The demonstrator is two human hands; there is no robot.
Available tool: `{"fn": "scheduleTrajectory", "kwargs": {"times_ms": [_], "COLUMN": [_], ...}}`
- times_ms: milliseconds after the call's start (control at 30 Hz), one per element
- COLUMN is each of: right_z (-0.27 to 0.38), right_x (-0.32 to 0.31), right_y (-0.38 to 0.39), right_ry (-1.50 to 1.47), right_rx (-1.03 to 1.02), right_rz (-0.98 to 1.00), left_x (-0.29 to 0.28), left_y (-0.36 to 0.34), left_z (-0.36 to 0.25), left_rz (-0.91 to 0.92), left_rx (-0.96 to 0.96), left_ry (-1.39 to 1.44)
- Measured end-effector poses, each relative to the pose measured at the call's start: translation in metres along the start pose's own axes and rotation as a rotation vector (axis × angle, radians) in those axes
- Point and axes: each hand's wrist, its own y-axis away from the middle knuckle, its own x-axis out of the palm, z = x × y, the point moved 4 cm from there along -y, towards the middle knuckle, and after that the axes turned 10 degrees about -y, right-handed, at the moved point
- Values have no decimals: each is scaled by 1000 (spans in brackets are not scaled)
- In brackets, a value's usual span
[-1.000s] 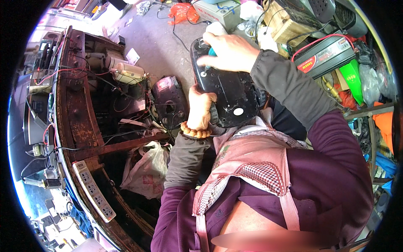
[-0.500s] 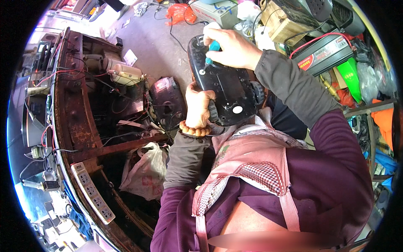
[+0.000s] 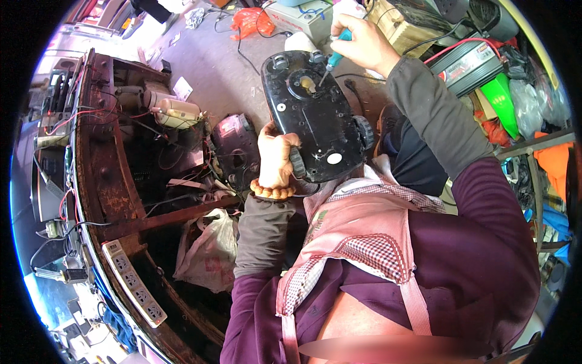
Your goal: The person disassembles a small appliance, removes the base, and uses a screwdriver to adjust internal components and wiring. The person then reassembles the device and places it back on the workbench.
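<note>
"Where is the black wheeled base (image 3: 324,130)?"

"In front of the person's apron (image 3: 370,227), slanted, wheels showing. The left hand (image 3: 277,155) clasps its left edge beside a wheel."

"And the right hand (image 3: 365,45)?"

"It is closed on the teal handle of a screwdriver (image 3: 335,59), over the far right part of the base. Whether the tip touches is too small to tell."

"Any labels?"

"The base has a white oval mark (image 3: 334,158). Beyond it, a grey box (image 3: 300,21) carries red lettering. To its right, a ribbed grey device (image 3: 473,65) shows some red-and-white labelling. To its left and nearer the person, a white bag (image 3: 206,255) bears faint red print."

"What do the containers hold?"

"The white bag's contents are hidden, as are those of a red bag (image 3: 251,23) beyond the base, leftward. The base's round recess (image 3: 292,83) contains something yellowish (image 3: 308,84)."
</note>
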Motion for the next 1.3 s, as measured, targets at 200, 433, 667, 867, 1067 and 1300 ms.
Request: {"fn": "scheduleTrajectory", "kwargs": {"times_ms": [200,433,667,867,1067,1300], "right_z": [-35,-48,-48,-57,-42,-14], "right_x": [-11,0,2,-1,4,-4], "right_y": [15,24,26,33,40,44], "right_ry": [110,104,88,4,-10,99], "right_rx": [118,188,112,232,-8,220], "right_rz": [43,113,179,214,427,350], "left_x": [-7,-6,-11,-7,-11,-5], "left_y": [-9,-10,-14,-11,-14,-8], "left_z": [10,9,15,12,15,7], "left_rz": [9,29,23,37,45,43], "left_rx": [-21,-30,-38,-41,-38,-44], "left_ry": [-19,-29,-47,-43,-33,-31]}}
